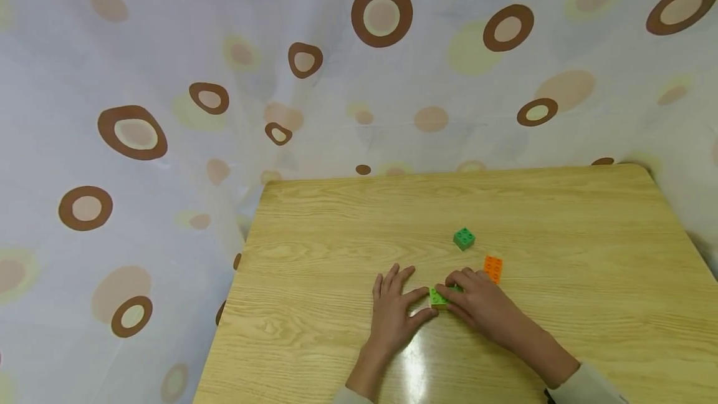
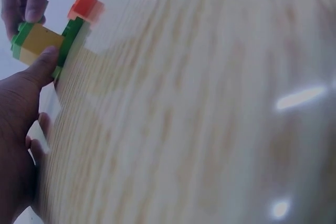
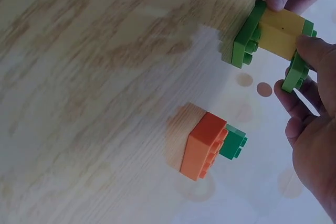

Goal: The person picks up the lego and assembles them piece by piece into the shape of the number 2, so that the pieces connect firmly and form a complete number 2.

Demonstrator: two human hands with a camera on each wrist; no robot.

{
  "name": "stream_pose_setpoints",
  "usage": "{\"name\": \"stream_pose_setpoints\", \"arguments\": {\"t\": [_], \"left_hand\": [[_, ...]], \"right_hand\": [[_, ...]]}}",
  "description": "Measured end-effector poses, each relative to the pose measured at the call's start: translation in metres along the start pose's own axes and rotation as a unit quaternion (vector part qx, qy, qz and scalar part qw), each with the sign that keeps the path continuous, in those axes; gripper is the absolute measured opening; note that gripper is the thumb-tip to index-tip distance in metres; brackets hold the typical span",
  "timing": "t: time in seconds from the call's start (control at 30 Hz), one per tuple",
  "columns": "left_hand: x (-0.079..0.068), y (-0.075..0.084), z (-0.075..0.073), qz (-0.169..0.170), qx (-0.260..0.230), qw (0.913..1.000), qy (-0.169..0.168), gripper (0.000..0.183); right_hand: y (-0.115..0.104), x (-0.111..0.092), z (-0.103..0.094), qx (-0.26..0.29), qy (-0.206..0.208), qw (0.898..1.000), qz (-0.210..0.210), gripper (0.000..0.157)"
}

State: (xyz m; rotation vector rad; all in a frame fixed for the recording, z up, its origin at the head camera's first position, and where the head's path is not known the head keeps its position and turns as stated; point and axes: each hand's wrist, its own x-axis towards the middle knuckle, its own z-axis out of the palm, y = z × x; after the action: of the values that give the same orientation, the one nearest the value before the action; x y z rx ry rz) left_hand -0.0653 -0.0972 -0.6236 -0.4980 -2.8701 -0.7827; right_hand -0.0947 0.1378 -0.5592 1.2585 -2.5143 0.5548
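Observation:
A small stack of toy building bricks stands on the table between both hands. It has a green base piece point(image 3: 244, 35), a yellow brick point(image 3: 278, 31) in the middle and light green on top point(image 1: 435, 297). My left hand point(image 1: 391, 320) pinches the stack's left side between thumb and index finger, thumb against the yellow brick, other fingers spread. From the right, my right hand point(image 1: 482, 304) pinches the green top piece point(image 3: 296, 74), which juts past the yellow brick. Its thumb lies over part of that piece, hiding it.
An orange brick point(image 1: 493, 268) lies on the wooden table point(image 1: 314, 235) just beyond my right hand. Farther back sits a green square brick point(image 1: 464, 239). A white curtain with brown rings point(image 1: 235, 11) hangs behind the table and along its left side.

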Motion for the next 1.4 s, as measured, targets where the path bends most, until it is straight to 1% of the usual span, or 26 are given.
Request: {"name": "stream_pose_setpoints", "arguments": {"t": [0.1, 0.33, 0.47, 0.7, 0.8, 0.9, 0.97, 1.03, 1.1, 1.2, 1.3, 1.4], "left_hand": [[0.0, -0.001, -0.001, -0.004, 0.003, 1.0, -0.001, 0.051], [-0.001, -0.001, -0.001, -0.008, 0.004, 1.0, -0.003, 0.051], [-0.001, 0.0, 0.0, -0.012, 0.002, 0.9999, -0.001, 0.05], [0.0, 0.003, 0.001, -0.008, 0.002, 1.0, 0.002, 0.05], [0.001, 0.002, 0.001, -0.008, 0.011, 0.9999, 0.007, 0.05], [0.001, 0.002, 0.001, -0.004, 0.015, 0.9998, 0.012, 0.049], [0.001, 0.002, 0.001, -0.003, 0.015, 0.9998, 0.013, 0.048], [0.001, 0.002, 0.001, -0.005, 0.013, 0.9998, 0.011, 0.048], [0.002, 0.002, 0.002, -0.008, 0.013, 0.9998, 0.01, 0.049], [0.002, 0.002, 0.002, -0.01, 0.016, 0.9998, 0.01, 0.05], [0.001, 0.002, 0.001, -0.012, 0.017, 0.9998, 0.005, 0.051], [0.0, 0.002, 0.001, -0.015, 0.013, 0.9998, 0.0, 0.051]], "right_hand": [[-0.001, 0.001, 0.0, 0.001, -0.004, 1.0, 0.005, 0.044], [-0.002, 0.002, -0.001, 0.003, 0.003, 1.0, 0.005, 0.044], [-0.002, 0.002, -0.003, 0.004, -0.006, 1.0, 0.014, 0.043], [0.0, -0.002, -0.002, -0.016, 0.002, 1.0, 0.027, 0.043], [0.002, -0.003, -0.002, -0.003, 0.0, 0.999, 0.033, 0.044], [0.007, -0.004, -0.004, 0.021, -0.011, 0.998, 0.056, 0.05], [0.013, -0.005, -0.006, 0.038, -0.015, 0.996, 0.084, 0.055], [0.022, -0.007, -0.008, 0.049, -0.009, 0.992, 0.114, 0.057], [0.032, -0.008, -0.01, 0.056, 0.008, 0.988, 0.142, 0.054], [0.049, -0.007, -0.012, 0.053, 0.04, 0.983, 0.17, 0.048], [0.063, -0.004, -0.012, 0.043, 0.064, 0.979, 0.189, 0.044], [0.074, 0.002, -0.01, 0.037, 0.074, 0.976, 0.199, 0.041]]}}
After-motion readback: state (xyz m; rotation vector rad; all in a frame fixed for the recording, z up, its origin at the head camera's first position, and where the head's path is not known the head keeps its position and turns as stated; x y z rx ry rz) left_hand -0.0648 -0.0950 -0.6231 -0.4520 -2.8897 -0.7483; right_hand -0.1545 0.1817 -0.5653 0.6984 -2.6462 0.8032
